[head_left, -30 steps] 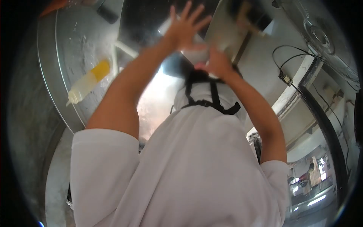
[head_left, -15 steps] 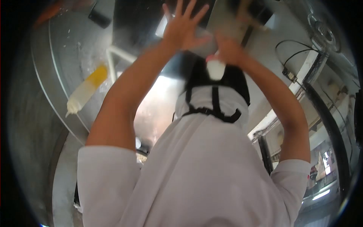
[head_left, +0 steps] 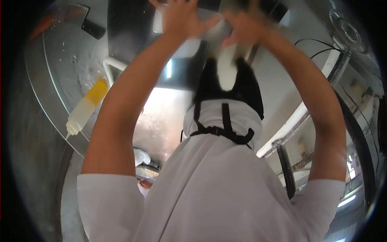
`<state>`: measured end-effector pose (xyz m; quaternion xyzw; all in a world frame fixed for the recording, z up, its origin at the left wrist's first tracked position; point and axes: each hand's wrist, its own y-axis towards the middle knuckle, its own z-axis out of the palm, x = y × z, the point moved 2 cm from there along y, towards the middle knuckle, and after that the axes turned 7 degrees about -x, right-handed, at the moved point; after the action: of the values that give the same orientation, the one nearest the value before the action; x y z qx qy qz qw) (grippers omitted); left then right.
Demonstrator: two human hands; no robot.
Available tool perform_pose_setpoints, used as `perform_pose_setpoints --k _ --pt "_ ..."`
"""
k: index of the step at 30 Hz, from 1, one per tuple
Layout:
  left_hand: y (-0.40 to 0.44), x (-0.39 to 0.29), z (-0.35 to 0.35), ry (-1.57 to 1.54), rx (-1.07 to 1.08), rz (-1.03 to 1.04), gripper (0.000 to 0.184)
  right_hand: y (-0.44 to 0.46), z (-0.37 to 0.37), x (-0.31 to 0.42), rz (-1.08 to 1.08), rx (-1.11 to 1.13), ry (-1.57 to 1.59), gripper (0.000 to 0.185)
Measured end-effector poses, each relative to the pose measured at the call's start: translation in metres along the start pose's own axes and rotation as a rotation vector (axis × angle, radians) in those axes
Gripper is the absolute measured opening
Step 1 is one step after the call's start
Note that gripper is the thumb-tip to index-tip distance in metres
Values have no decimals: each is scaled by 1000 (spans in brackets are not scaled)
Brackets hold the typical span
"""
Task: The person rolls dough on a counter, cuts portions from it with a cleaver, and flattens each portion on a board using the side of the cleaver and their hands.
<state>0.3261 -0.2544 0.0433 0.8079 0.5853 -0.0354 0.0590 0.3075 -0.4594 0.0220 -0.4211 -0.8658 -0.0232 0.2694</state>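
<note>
My left hand (head_left: 181, 18) is stretched out at the top, its fingers apart and its thumb toward my right hand. My right hand (head_left: 246, 30) is close beside it, blurred, with finger and thumb apart. I make out nothing held in either hand. Around and below my left hand is a dark, shiny surface (head_left: 129, 36), with a pale patch (head_left: 187, 48) that may be a reflection. To the left lies a clear squeeze bottle (head_left: 85, 105) with yellow at one end and a pointed nozzle at the other. The tops of the fingers run partly out of view.
A black rectangular object (head_left: 93, 29) lies on the metal surface (head_left: 68, 52) at upper left. A white bent pipe (head_left: 108, 66) stands by my left forearm. A white frame (head_left: 282, 135) and black cables (head_left: 312, 41) are at right. Another person's hand (head_left: 144, 184) shows low at left.
Both my hands have moved farther up in the view, away from my body. The squeeze bottle and surroundings appear slightly shifted as the camera moves.
</note>
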Motion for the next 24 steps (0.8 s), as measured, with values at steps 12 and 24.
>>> perform_pose_setpoints --k 12,24 --pt "4 2 -4 58 -53 -11 118 15 -23 5 65 148 178 86" --pt "21 39 -13 107 -4 312 114 18 -3 35 185 -65 147 85"
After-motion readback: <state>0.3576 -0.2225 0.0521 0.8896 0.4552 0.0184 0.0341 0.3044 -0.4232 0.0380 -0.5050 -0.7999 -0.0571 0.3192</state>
